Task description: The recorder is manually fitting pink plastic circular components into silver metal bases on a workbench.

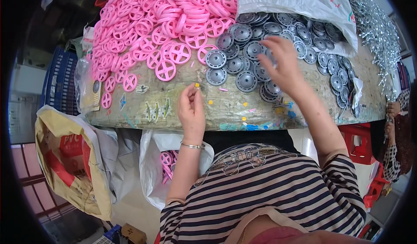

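Note:
My left hand (191,109) rests over the near part of the worn table, its fingers curled and pressed together. Whatever they hold, if anything, is hidden; a small yellow patch (197,85) shows right at the fingertips, and I cannot tell whether it is held or on the table. Above the grey plastic wheel discs (246,81), my right hand (282,66) hovers with thumb and fingers spread, and nothing shows between them. Pink four-spoked wheel rings (165,70) form a large heap beyond my left hand.
A white woven sack (299,1) lies behind the grey discs. Silver tinsel (373,31) hangs at the far right, near another person's hands (393,113). Below the table's near edge stand a tan sack (52,126) and a white bag (152,174) with pink rings inside.

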The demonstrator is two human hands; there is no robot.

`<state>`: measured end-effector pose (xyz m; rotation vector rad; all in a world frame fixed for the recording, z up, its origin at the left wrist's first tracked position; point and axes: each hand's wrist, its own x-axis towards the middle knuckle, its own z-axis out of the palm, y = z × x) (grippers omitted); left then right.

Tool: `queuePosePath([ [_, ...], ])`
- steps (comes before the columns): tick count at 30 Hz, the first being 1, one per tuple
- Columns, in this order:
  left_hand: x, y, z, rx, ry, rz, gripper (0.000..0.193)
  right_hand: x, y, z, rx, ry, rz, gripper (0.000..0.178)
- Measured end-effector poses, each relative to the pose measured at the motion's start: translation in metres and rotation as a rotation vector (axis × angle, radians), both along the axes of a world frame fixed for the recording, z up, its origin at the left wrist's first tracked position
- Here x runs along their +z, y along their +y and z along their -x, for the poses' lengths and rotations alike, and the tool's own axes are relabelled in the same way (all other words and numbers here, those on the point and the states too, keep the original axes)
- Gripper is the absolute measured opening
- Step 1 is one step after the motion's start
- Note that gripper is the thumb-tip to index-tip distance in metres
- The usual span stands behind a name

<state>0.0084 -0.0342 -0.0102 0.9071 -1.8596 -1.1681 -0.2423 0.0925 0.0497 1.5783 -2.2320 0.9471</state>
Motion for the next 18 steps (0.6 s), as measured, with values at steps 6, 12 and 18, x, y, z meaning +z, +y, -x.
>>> queuePosePath([
  [6,-0.002,-0.002,0.016,-0.028,0.252,-0.252,0.028,-0.026,-0.108,-0.060,0.115,0.033,-0.097,0.063],
  [12,-0.001,-0.003,0.013,-0.034,0.319,-0.337,0.027,-0.052,-0.138,-0.052,0.076,0.294,-0.133,0.047],
  [18,-0.003,-0.006,0.011,-0.079,0.335,-0.362,0.027,-0.017,-0.144,-0.033,0.049,-0.339,-0.149,0.044],
])
